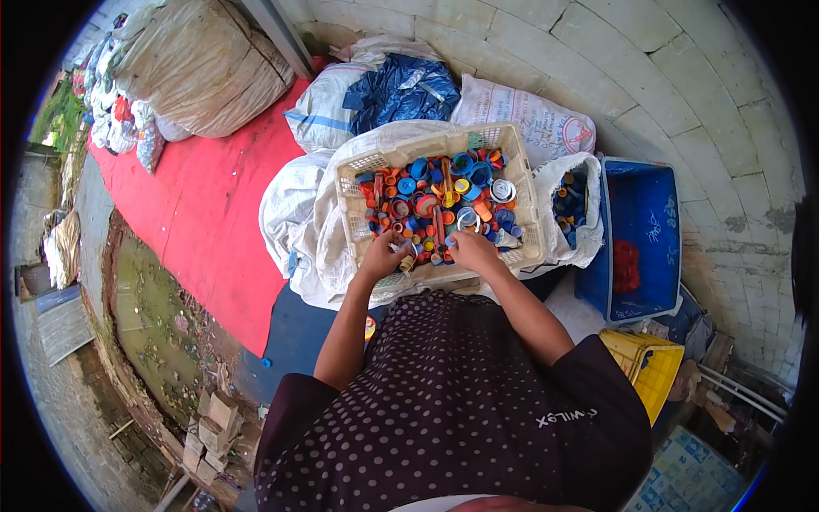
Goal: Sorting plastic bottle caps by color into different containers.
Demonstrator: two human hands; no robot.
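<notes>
A cream plastic crate point(527, 200) in front of me is filled with loose plastic bottle caps point(426, 205) in blue, red, orange, yellow and white. My left hand point(380, 255) is over the crate's near left part, with its fingers curled together. Something small and pale shows at its fingertips, too small to name. To its right, my right hand point(474, 252) is closed at the near edge of the heap, pinching a small blue bottle cap point(450, 241). The two hands are a short way apart.
White sacks point(286, 200) lie around the crate, and an open sack of caps point(589, 230) stands at its right. Beyond are a blue bin point(657, 282) and a yellow crate point(661, 384). A block wall point(597, 51) closes the back; red sheeting point(205, 205) covers ground at left.
</notes>
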